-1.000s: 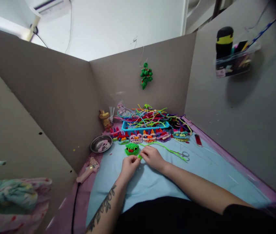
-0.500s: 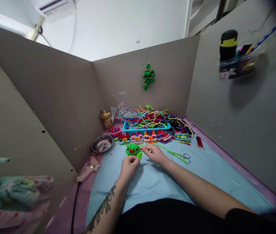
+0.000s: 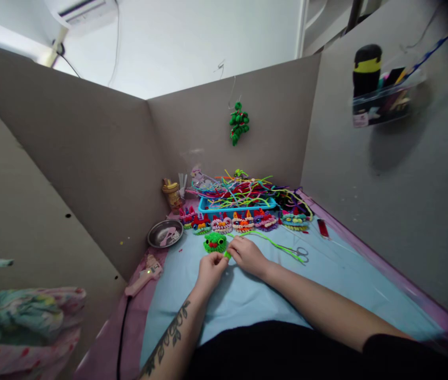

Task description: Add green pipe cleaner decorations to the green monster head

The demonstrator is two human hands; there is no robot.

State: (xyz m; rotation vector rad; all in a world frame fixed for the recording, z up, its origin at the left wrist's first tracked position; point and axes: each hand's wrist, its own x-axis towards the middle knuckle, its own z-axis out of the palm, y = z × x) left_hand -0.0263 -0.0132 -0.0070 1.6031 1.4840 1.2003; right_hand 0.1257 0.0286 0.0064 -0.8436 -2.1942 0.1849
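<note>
Taking the green head (image 3: 215,243) as reference, the green piece (image 3: 227,254) is located at its near right corner, on the wearer's side; contact between the two cannot be confirmed. The left hand (image 3: 211,265), directly in front of the head, pinches the piece between thumb and fingers. The right hand (image 3: 247,255), to the right of the head, has its fingertips closed narrowly on the same piece from the opposite side. Governing relation: the piece sits between the two sets of fingertips, right of the left hand and left of the right, neither hand clearly nearer. Its long axis is indeterminable, fingers covering most of it. Right of the head, beyond the right hand, a green strand (image 3: 273,243) runs across the surface (image 3: 255,298) to the scissors (image 3: 302,255). Coloured heads (image 3: 242,222) stand in a row behind the head.
</note>
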